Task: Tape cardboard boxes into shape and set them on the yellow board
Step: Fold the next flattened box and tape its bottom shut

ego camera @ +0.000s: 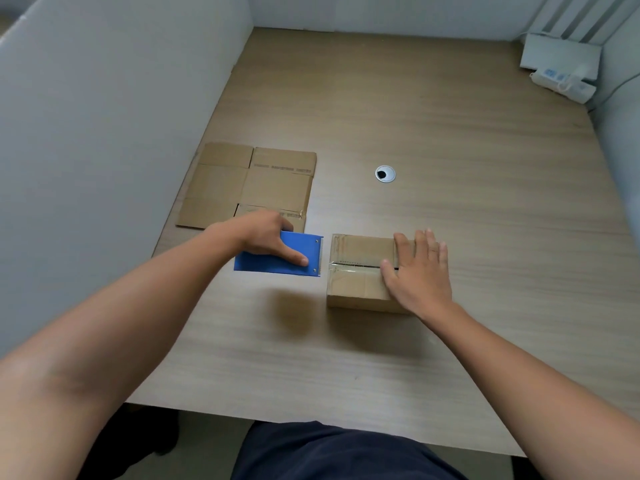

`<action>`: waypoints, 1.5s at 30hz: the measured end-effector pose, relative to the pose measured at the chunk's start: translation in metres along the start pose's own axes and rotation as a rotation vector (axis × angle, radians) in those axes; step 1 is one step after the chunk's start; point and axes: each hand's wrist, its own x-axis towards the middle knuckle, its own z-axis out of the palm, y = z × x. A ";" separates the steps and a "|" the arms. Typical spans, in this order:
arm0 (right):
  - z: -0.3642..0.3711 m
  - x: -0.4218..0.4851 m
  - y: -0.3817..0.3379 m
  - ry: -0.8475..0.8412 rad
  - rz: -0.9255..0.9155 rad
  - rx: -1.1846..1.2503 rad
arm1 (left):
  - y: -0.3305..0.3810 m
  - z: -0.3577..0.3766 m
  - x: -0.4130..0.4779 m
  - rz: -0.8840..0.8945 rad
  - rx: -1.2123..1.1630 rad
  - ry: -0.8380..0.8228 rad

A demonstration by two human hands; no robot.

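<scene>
A small folded cardboard box (356, 268) stands on the wooden table (415, 133), with clear tape along its top seam. My right hand (417, 271) lies flat on the box's right half, fingers straight. My left hand (268, 235) grips a blue tape dispenser (273, 256), held just above the table to the left of the box. The dispenser's toothed edge sits close to the box's left side. Flattened cardboard boxes (249, 181) lie behind my left hand near the left partition. No yellow board is in view.
A grey partition (104, 133) walls the table's left side. A round cable grommet (385, 173) sits mid-table. A white power strip (561, 83) and a white box (559, 55) occupy the far right corner. The table's front edge is near my lap.
</scene>
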 end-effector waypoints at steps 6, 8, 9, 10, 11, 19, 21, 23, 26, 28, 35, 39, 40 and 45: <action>0.008 0.001 -0.016 0.017 0.053 -0.104 | 0.006 0.009 0.003 -0.037 0.127 0.062; 0.009 0.001 -0.015 0.039 0.050 -0.118 | 0.007 0.012 -0.002 -0.034 0.205 0.130; 0.009 0.000 -0.016 0.043 0.051 -0.120 | 0.008 0.014 -0.004 -0.026 0.240 0.172; 0.010 0.001 -0.016 0.048 0.052 -0.123 | 0.009 0.017 -0.006 -0.016 0.268 0.214; 0.010 0.001 -0.017 0.052 0.053 -0.126 | 0.010 0.019 -0.007 -0.007 0.284 0.251; 0.005 -0.002 -0.023 0.058 0.051 -0.118 | 0.012 0.022 -0.009 -0.086 0.208 0.239; 0.006 -0.002 -0.022 0.061 0.051 -0.115 | 0.017 0.019 -0.010 -0.096 0.202 0.211; 0.007 -0.002 -0.020 0.071 0.059 -0.119 | 0.022 0.017 -0.009 -0.093 0.228 0.209; 0.006 -0.002 -0.025 0.082 0.051 -0.115 | 0.024 0.014 -0.012 -0.121 0.266 0.203; 0.008 -0.004 -0.025 0.069 0.044 -0.107 | 0.018 0.017 -0.015 -0.150 0.371 0.200; 0.010 -0.008 -0.028 0.241 -0.164 -0.007 | -0.017 0.042 -0.037 -0.254 0.269 0.310; 0.004 -0.013 -0.065 0.130 -0.309 0.096 | -0.009 0.035 -0.044 -0.283 0.221 0.401; 0.004 -0.015 -0.075 0.084 -0.269 0.148 | -0.008 0.033 -0.046 -0.288 0.210 0.418; 0.018 -0.011 -0.099 0.140 -0.131 0.165 | -0.008 0.029 -0.060 -0.290 0.190 0.521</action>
